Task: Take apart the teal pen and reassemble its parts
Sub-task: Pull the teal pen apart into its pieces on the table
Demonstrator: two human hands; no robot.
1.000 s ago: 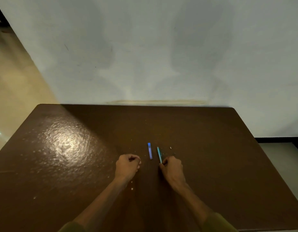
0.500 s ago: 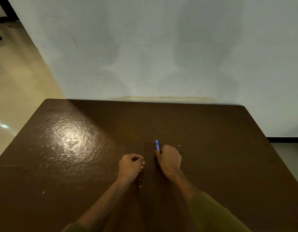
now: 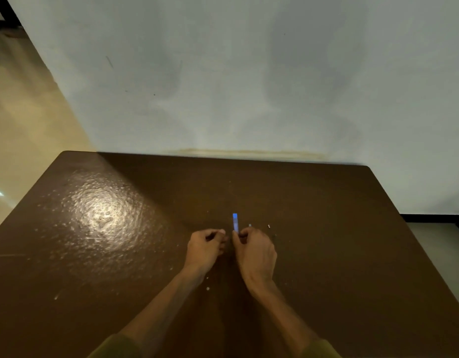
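A short blue pen part (image 3: 235,222) points away from me near the middle of the brown table (image 3: 326,254). My right hand (image 3: 255,251) pinches its near end between thumb and fingers. The teal pen piece is out of sight, possibly hidden under this hand. My left hand (image 3: 205,250) rests just left of it, a small gap apart, with fingers curled shut; nothing shows in it. Two tiny pale bits (image 3: 250,225) (image 3: 269,226) lie just right of the blue part.
The table's far edge meets a pale wall (image 3: 223,99). Beige floor (image 3: 22,125) drops off past the left edge, and grey floor past the right edge. Small white specks (image 3: 207,288) dot the tabletop near my left wrist.
My right hand left the teal piece, moved left and closed on the blue part's near end. The teal piece went out of view. My left hand shifted a little closer to the right one.
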